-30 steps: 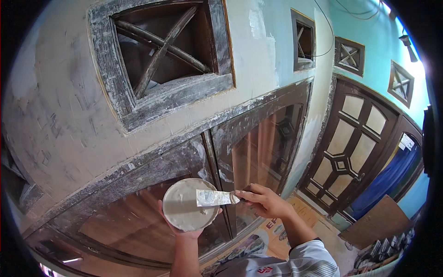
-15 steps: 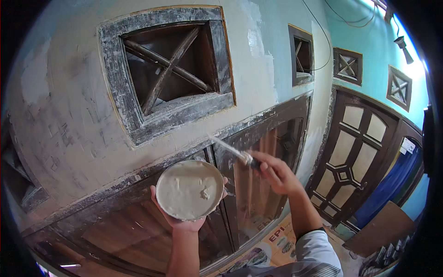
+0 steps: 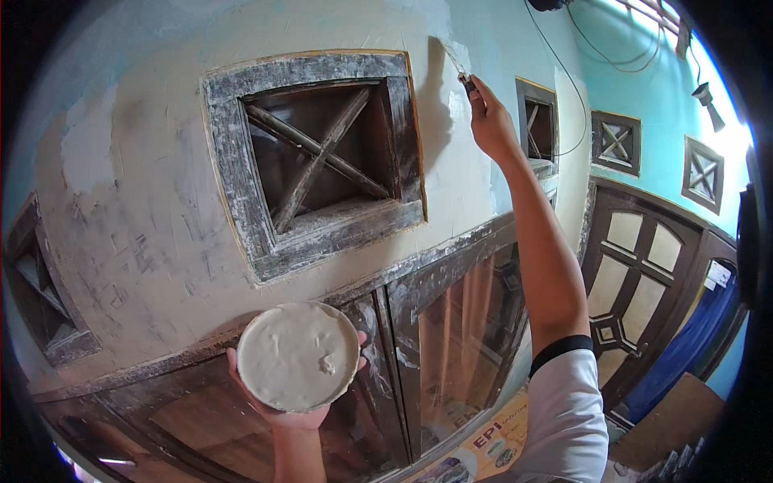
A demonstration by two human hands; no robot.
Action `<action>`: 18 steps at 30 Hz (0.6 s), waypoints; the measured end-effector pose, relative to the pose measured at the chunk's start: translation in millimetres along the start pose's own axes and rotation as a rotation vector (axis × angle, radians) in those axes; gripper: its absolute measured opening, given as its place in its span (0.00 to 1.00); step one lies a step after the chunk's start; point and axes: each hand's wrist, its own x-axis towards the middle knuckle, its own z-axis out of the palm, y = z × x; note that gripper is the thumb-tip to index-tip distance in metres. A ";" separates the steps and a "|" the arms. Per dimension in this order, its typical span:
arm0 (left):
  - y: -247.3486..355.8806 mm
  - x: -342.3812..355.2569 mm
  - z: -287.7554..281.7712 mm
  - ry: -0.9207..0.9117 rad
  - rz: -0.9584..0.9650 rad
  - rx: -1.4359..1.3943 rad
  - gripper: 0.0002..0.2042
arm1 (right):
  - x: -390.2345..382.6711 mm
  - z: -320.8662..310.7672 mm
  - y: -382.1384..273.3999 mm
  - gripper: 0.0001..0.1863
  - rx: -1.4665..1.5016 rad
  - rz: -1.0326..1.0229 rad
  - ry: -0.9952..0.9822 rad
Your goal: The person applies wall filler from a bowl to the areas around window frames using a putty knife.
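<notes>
The picture is bright and mostly sharp. Strong light comes in at the upper right and makes white glare there. The raised right hand [image 3: 489, 121] throws a dark shadow on the wall [image 3: 145, 201] just left of it. The corners are black. Straight lines bend near the edges.

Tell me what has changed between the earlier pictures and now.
The right hand rose from the round pan of white putty up to the wall at the upper right of the cross-barred vent, carrying the putty knife, whose blade now lies against the plaster. The left hand kept the pan held from below, low in front of the wooden window frame. Both grips are unchanged.
</notes>
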 end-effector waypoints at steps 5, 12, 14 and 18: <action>23.0 -3.9 13.0 0.056 0.034 0.003 0.47 | 2.1 8.9 -1.2 0.22 -0.052 -0.032 -0.026; 42.0 -11.2 9.7 0.090 0.023 -0.067 0.48 | -43.7 -2.7 -3.3 0.23 -0.239 -0.014 -0.167; 45.2 -13.6 1.4 0.083 0.005 -0.087 0.49 | -40.1 -8.3 1.3 0.22 -0.198 -0.064 -0.110; 43.1 -12.6 4.3 0.071 0.030 -0.097 0.48 | -3.7 -9.1 -5.3 0.22 -0.101 -0.016 -0.002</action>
